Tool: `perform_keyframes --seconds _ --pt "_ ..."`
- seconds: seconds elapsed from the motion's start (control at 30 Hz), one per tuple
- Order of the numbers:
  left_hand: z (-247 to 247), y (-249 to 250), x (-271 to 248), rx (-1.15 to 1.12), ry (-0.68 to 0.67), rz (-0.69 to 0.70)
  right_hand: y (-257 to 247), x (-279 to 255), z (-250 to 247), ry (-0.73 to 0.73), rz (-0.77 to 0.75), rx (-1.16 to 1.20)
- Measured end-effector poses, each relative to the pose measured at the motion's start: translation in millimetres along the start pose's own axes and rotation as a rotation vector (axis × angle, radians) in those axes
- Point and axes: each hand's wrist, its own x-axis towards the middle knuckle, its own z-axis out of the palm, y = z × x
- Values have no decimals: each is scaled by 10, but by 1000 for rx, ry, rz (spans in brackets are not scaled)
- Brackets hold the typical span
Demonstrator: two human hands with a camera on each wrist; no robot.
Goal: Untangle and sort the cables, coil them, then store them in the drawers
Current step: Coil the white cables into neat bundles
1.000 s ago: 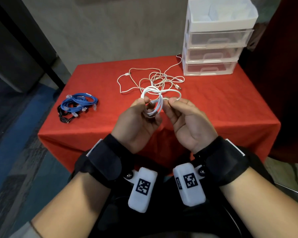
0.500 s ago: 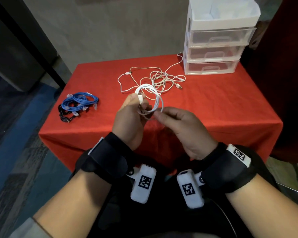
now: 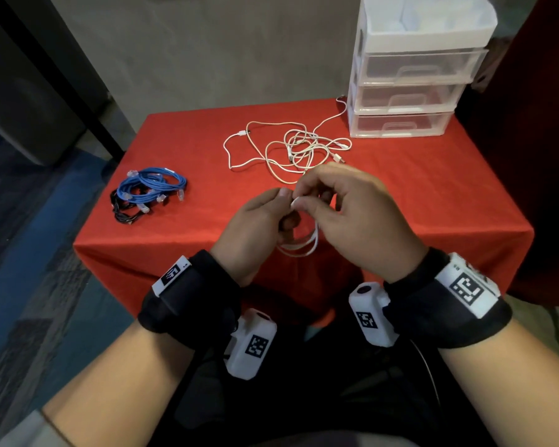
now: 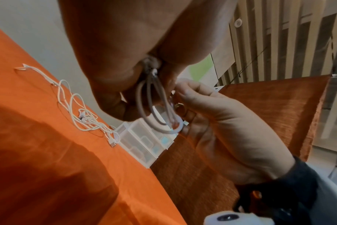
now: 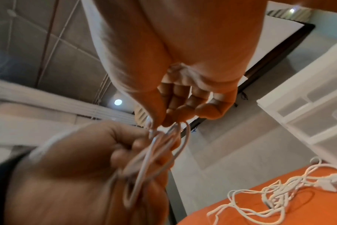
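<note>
Red cloth covers the table [image 3: 433, 188], and from the head view both hands are up in front of its near edge, working a white cable coil [image 3: 299, 250]. Left hand [image 3: 255, 227] has its fingers curled round the loops, holding the bundle; right hand [image 3: 352, 214] pinches the cable's end right at the top of the coil. Behind them a loose tangle of white cables [image 3: 291, 150] lies mid-table, the blue cables [image 3: 149, 188] sit bundled at the left, and the drawers [image 3: 407, 91] wait at the far right corner, all shut.

Over to the left wrist view: several loops [image 4: 156, 109] hang down from the left hand's grip [image 4: 115, 45], and the right hand's fingers [image 4: 190, 91] crowd in beside them. Best play now, I'd say, is to keep the left grip firm so the loops stay even while the right tucks or wraps that tail.

Right wrist view, rather blurred: right hand [image 5: 183, 60] closed on the end, thumb and forefinger tight, the left hand [image 5: 77, 167] clutching the loops [image 5: 154, 159] below. Keep the wrap snug and short; let the pinch slip and, by my reckoning, the coil springs open
</note>
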Motion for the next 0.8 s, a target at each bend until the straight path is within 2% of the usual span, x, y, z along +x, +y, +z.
perform_keyframes --seconds 0.13,0.27,0.4,0.53,0.63,0.7,0.8 --pt "-20 -7 -49 -26 -55 -47 -8 157 -128 57 115 230" --pt "9 49 -84 -144 -72 1 54 150 -107 38 199 325" --pt "-16 11 -94 -85 -8 75 153 45 -60 -57 181 201" --pt "-27 -20 -103 -41 48 57 80 -88 -19 -115 194 226" --pt "5 -26 -95 -72 75 37 92 -153 37 -112 184 157" --pt "29 -45 -82 -47 88 100 93 -149 62 -68 191 226" --pt "-15 -91 -51 174 102 251 53 -145 48 -37 277 449"
